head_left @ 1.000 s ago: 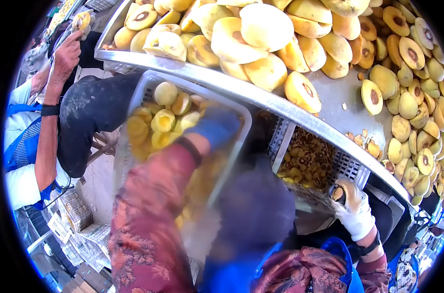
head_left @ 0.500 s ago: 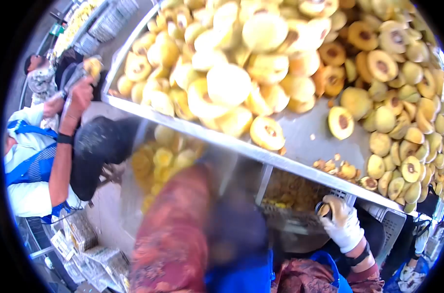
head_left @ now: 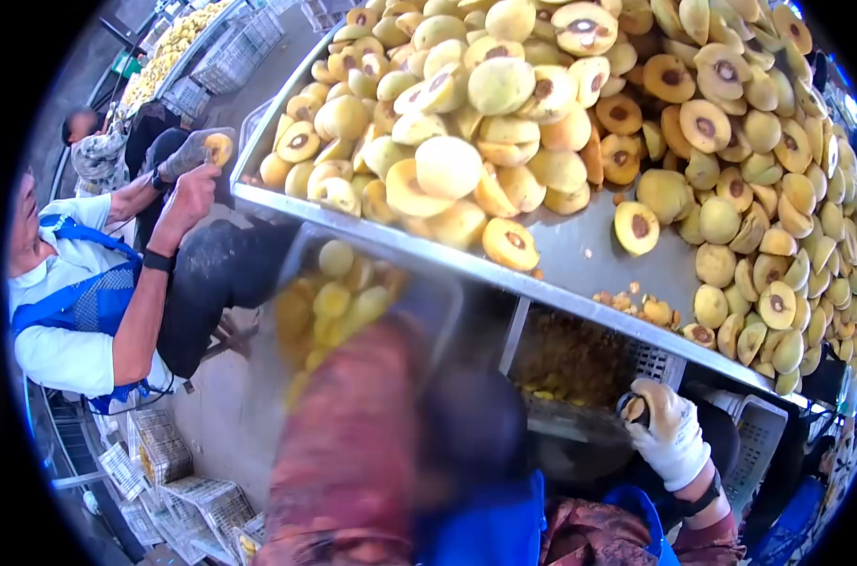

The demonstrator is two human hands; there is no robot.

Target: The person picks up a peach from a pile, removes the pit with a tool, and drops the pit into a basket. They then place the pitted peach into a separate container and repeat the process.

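My right hand (head_left: 672, 439), in a white glove, is closed around a small dark tool with a round metal rim (head_left: 633, 407), which its fingers partly cover. It is just below the front edge of a metal table (head_left: 466, 266) heaped with halved yellow peaches (head_left: 636, 229), many with brown pits. My left arm, in a red patterned sleeve (head_left: 343, 453), reaches toward a container of yellow peach halves (head_left: 339, 300) under the table edge. Blur smears that hand, so its fingers cannot be made out.
Below the table, a crate (head_left: 574, 358) holds brown scraps. To the left sits a co-worker (head_left: 89, 311), whose gloved hand (head_left: 194, 156) has a peach half. Stacked plastic crates (head_left: 202, 509) stand on the floor at lower left. Behind is another fruit-covered table (head_left: 178, 47).
The view has shifted slightly, and the table and co-worker appear a little farther right. My left arm stays blurred over the container. My right hand keeps hold of the tool.
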